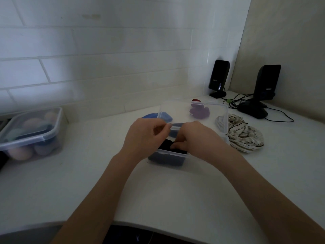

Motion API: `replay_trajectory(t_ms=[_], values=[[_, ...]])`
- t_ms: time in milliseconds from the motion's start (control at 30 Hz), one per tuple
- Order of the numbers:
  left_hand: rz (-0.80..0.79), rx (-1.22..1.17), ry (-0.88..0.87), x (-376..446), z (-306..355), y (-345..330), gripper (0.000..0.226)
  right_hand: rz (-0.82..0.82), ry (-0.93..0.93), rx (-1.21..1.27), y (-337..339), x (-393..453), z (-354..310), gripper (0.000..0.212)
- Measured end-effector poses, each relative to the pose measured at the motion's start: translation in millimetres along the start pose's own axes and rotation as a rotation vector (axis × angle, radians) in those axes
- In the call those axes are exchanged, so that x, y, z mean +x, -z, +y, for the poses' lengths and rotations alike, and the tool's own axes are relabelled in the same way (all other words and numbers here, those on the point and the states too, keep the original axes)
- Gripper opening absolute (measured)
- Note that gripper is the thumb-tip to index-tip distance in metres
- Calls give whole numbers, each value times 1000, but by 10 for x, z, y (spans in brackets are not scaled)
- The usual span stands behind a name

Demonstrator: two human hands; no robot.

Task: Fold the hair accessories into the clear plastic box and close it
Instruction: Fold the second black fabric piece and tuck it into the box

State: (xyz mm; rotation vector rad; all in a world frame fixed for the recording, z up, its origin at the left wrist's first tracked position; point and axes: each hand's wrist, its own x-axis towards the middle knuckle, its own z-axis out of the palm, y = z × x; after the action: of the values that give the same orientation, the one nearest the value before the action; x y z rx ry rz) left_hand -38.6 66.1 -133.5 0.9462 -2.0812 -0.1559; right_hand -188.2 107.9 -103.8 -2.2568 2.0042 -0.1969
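A small clear plastic box (168,154) stands on the white counter, filled with dark navy fabric (168,144). Its clear lid (191,111) is tilted up over the box's far side. My left hand (142,136) pinches the lid's front latch between thumb and fingers. My right hand (195,138) reaches into the box, its fingers pressing on the dark fabric. Seen through the lid are a blue hair accessory (166,116) and a purple one (199,111), with a red piece (196,100) behind.
A larger clear closed box (31,132) of pastel items stands at the left. A cream striped twisted fabric (244,134) lies right of the small box. Two black speakers (219,78) (263,88) with cables stand in the back right corner. The counter's edge (140,224) curves near me.
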Motion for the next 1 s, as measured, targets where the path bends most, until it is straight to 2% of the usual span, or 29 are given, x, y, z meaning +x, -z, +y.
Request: replay_trajectory(t_ms=[133,333,767,900,1000], values=[[-27,27,21,-6,20,-5,30,-1,69,-52,4,-63,67,34],[-67,25,44,-8,36,-2,29,7,28,-128,-5,-7,74,46],[-61,-21,57,-16,55,-6,24,-82,67,-17,-67,93,157,38],[-67,-25,68,-18,50,-7,26,-35,87,99,-88,65,249,30],[-53,-33,75,-23,49,-9,28,-27,107,307,7,28,313,20]])
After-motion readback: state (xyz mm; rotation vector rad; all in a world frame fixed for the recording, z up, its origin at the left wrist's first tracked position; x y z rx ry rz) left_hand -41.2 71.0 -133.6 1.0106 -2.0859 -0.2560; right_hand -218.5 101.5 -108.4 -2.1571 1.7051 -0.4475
